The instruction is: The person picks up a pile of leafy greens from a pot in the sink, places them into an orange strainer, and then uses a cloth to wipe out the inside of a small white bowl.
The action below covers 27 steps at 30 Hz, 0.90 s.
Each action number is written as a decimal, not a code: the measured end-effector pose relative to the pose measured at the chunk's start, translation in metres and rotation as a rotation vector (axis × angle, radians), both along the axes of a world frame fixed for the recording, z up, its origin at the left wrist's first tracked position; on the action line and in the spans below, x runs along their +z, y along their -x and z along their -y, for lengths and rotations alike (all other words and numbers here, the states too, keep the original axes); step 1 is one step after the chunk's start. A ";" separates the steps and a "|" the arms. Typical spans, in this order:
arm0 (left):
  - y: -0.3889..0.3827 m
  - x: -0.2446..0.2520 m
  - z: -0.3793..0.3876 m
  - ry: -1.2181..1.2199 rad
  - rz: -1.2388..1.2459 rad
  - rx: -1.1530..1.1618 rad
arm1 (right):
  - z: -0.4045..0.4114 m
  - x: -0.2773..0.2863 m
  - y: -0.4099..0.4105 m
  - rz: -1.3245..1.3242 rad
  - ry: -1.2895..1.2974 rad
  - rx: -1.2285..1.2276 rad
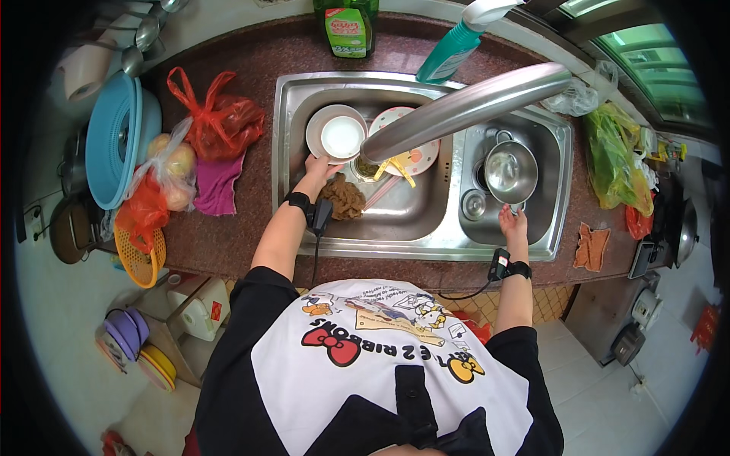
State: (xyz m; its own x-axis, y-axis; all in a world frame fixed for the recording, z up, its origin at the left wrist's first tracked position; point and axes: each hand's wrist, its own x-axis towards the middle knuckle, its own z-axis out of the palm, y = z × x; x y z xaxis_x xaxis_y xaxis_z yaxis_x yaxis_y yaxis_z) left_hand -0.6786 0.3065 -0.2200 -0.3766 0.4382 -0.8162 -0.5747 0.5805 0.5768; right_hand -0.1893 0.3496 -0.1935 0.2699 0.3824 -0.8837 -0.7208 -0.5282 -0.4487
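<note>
My left hand (322, 167) grips the near rim of a pale bowl (336, 134) in the left basin of a steel double sink (365, 249). Below that hand lies a crumpled brown cloth (344, 198), with pink chopsticks (383, 192) beside it. A fruit-patterned plate (419, 157) bears yellow strips (403, 171), partly under the faucet (467, 111). In the right basin, my right hand (513, 221) holds a small steel pot (510, 172) by its near handle. A round steel drain piece (474, 204) lies to the left of the pot.
Behind the sink stand a green detergent bottle (345, 31) and a teal spray bottle (450, 54). Red bags (225, 122), a magenta cloth (218, 188) and blue basins (114, 142) are on the left. To the right are a green bag (616, 154) and an orange cloth (591, 247).
</note>
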 end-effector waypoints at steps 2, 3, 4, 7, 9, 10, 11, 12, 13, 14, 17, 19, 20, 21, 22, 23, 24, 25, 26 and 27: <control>0.000 0.000 0.000 0.009 0.007 0.005 | 0.001 0.007 0.007 0.030 0.016 -0.010; 0.001 -0.003 0.001 0.011 0.005 -0.002 | 0.001 0.010 0.009 0.034 0.005 -0.010; 0.001 -0.004 0.002 0.014 0.003 -0.008 | 0.002 0.012 0.011 0.038 -0.006 -0.010; 0.000 -0.004 0.005 0.025 -0.011 -0.011 | 0.002 0.020 0.016 0.042 -0.059 -0.043; 0.000 -0.002 0.008 0.018 0.003 -0.031 | 0.000 0.014 0.014 0.113 -0.077 -0.043; 0.001 -0.001 0.009 0.011 0.016 -0.050 | -0.001 0.013 0.014 0.183 -0.095 -0.042; 0.003 -0.006 0.011 0.010 0.016 -0.048 | -0.001 0.012 0.015 0.183 -0.096 -0.040; 0.009 -0.015 0.016 0.046 0.040 -0.073 | -0.004 0.028 0.036 0.364 -0.129 -0.011; 0.012 -0.020 0.017 0.078 0.069 -0.103 | -0.005 0.044 0.054 0.551 -0.165 0.011; 0.012 -0.018 0.019 0.117 0.103 -0.116 | -0.004 0.054 0.065 0.597 -0.219 0.012; -0.009 0.042 0.021 0.165 -0.085 -0.142 | 0.001 0.072 0.088 0.728 -0.484 0.237; -0.002 0.045 0.036 0.130 -0.142 -0.319 | 0.000 0.093 0.115 0.746 -0.535 0.281; 0.004 0.027 0.045 0.147 -0.284 -0.655 | -0.002 0.099 0.125 0.760 -0.607 0.346; 0.004 0.026 0.049 0.164 -0.423 -0.996 | -0.002 0.104 0.133 0.775 -0.674 0.409; 0.001 0.025 0.051 0.194 -0.423 -1.070 | -0.003 0.110 0.142 0.799 -0.720 0.447; -0.006 0.023 0.052 0.190 -0.422 -1.063 | -0.004 0.113 0.146 0.800 -0.726 0.452; -0.014 0.022 0.053 0.204 -0.533 -1.180 | -0.007 0.114 0.151 0.791 -0.780 0.486; -0.020 0.021 0.053 0.218 -0.646 -1.297 | -0.009 0.117 0.155 0.781 -0.834 0.520; -0.025 0.021 0.054 0.207 -0.610 -1.303 | -0.010 0.123 0.160 0.789 -0.869 0.551; -0.029 0.023 0.053 0.201 -0.610 -1.299 | -0.011 0.129 0.165 0.793 -0.873 0.554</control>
